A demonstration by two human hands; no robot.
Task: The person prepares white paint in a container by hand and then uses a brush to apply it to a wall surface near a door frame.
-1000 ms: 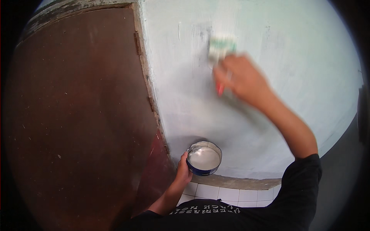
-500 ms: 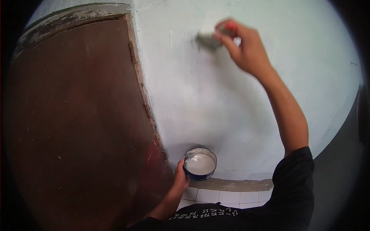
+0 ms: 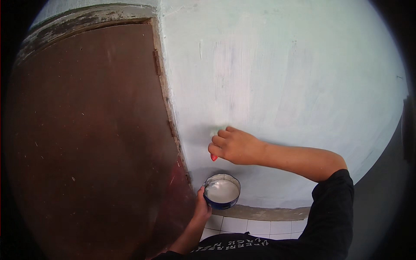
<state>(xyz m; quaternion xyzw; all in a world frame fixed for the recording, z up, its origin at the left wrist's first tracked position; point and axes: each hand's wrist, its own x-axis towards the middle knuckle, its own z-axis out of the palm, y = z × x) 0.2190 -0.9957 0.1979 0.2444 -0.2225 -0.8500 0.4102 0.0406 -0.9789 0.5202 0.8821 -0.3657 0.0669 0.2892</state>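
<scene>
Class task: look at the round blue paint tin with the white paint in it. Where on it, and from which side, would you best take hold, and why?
Probably by the side wall of the paint tin, from its left and below, as the left hand does. It is open-topped, upright and holds white paint, so a grip from above would likely meet paint; the wall stands close behind it.

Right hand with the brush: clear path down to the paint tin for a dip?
Probably yes. The right hand is at the wall just above the paint tin, which the left hand holds with its open top facing up. Only bare wall shows between them.
</scene>
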